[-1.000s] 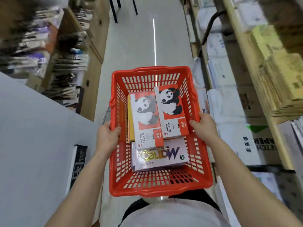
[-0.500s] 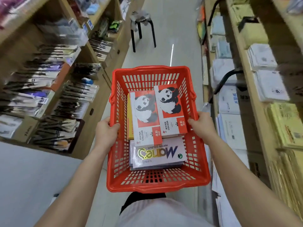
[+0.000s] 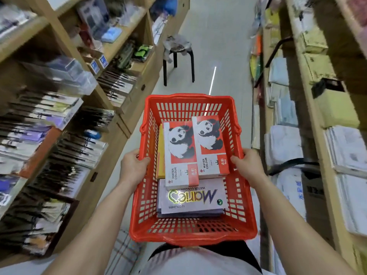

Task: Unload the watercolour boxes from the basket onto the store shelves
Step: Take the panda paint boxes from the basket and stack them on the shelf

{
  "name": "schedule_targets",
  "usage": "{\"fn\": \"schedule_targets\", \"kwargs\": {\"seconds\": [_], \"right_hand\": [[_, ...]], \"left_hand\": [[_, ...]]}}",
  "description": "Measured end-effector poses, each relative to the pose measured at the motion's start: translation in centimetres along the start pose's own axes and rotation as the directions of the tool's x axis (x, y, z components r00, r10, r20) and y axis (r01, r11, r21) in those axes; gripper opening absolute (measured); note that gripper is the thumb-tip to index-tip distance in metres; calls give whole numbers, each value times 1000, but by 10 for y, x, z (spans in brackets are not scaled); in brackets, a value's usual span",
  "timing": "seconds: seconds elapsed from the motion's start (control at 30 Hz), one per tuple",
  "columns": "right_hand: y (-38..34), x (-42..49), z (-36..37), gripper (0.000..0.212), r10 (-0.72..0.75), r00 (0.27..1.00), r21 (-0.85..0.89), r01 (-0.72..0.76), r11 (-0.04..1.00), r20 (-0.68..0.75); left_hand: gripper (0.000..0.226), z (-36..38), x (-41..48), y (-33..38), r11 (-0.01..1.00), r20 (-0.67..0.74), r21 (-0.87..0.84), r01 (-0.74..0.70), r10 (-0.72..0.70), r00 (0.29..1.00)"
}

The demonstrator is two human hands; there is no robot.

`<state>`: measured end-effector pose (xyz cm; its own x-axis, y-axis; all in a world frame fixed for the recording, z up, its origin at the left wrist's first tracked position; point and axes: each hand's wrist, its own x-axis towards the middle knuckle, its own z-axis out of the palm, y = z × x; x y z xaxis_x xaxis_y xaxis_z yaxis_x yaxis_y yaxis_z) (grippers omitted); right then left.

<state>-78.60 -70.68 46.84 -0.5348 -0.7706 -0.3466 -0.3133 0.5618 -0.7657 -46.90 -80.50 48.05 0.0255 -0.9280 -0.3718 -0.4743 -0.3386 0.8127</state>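
Observation:
A red plastic basket hangs in front of my body in the aisle. My left hand grips its left rim and my right hand grips its right rim. Inside lie two red-and-white panda watercolour boxes, one on the left and one on the right. They overlap a pale purple Marie's watercolour box nearer me. A yellow box shows at the left under the panda box.
Wooden shelves with brushes and packets line the left side. Shelves with paper pads and yellow boxes line the right. A black stool stands in the aisle ahead. The grey floor runs forward between them.
The view has risen and moved forward along the aisle; the stool and the left shelves have come closer. Both hands keep the same grip on the basket, and the boxes have not shifted.

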Motion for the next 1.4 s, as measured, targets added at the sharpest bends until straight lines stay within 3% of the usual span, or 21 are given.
{"fn": "schedule_targets", "kwargs": {"seconds": [0.53, 0.9, 1.2, 1.4], "right_hand": [[-171, 420, -34, 28, 3, 997, -47, 0, 999, 72], [-299, 678, 24, 19, -36, 999, -57, 37, 998, 20], [-395, 860, 59, 13, -11, 1000, -48, 11, 999, 3], [-443, 999, 87, 16, -9, 999, -32, 11, 999, 53]], "left_hand": [[22, 109, 335, 224, 998, -78, -39, 56, -59, 995], [18, 115, 613, 334, 994, -44, -61, 86, -88, 995], [20, 114, 815, 425, 996, -61, 41, 74, -71, 996], [19, 139, 945, 469, 994, -97, 40, 102, -97, 991]]}}
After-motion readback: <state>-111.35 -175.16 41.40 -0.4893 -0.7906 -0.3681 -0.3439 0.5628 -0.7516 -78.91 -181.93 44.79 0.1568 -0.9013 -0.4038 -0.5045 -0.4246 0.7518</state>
